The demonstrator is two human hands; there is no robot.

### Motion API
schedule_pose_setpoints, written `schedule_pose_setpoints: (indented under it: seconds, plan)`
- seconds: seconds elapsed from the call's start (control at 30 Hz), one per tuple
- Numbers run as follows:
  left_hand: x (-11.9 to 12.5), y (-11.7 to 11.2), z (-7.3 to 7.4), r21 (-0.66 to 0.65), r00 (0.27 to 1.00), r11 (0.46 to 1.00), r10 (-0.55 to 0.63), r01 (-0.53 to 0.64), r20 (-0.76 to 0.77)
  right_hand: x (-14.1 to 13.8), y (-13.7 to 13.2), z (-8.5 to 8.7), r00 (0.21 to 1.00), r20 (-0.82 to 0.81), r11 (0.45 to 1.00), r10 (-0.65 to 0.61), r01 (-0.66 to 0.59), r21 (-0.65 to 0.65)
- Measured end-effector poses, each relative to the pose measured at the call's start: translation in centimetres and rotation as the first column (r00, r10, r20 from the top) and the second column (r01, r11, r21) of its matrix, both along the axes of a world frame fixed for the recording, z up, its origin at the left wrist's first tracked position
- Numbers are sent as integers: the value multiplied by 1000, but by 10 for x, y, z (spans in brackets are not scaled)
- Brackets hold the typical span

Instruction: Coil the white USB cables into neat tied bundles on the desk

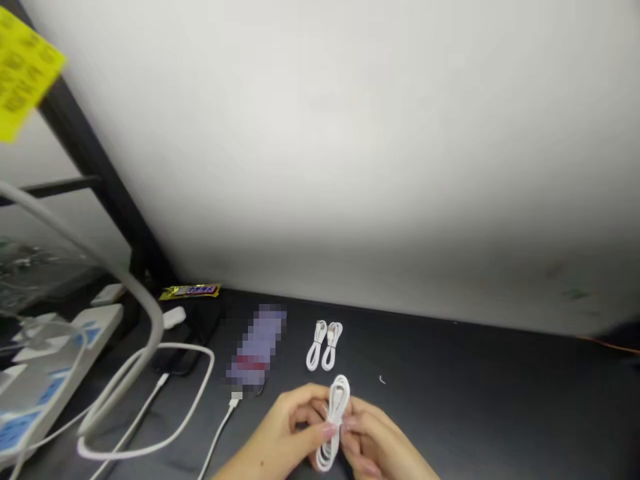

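Note:
Low in the head view, my left hand (280, 430) and my right hand (375, 433) both pinch a coiled white USB cable (336, 420) from either side, with the loops hanging down between my fingers. Just beyond my hands, a second white cable (324, 345), bundled in two narrow loops, lies on the black desk (450, 387). Its two plug ends point away from me. A white cable with a USB plug (235, 400) runs up toward a pixelated, blurred object (257, 345), which I cannot identify.
A white power strip (60, 353) with blue markings sits at the left, near a thick white cable loop (150, 400) and a dark phone-like object (175, 357). A gold snack wrapper (190, 291) lies against the white wall (350, 153). A black frame post (95, 173) rises at left.

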State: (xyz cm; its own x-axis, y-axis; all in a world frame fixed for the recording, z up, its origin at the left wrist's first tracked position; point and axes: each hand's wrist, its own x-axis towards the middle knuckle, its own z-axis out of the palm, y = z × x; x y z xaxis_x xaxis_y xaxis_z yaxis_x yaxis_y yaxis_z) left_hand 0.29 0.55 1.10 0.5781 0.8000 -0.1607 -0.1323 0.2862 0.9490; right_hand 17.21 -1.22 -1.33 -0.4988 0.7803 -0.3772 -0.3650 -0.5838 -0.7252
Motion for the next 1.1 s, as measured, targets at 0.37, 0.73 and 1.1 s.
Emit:
schedule_pose_setpoints:
  seconds: [0.37,0.73,1.1]
  plan:
    - [0,0,-6,-172,999,985,23,-17,31,-1,-6,11,794,535,734,-289,-175,656]
    - [-5,1,-6,-296,997,955,0,23,79,6,-4,7,484,627,337,-610,-558,758]
    - [-5,2,-7,-291,994,957,28,4,107,4,-2,8,698,563,608,-444,-227,761]
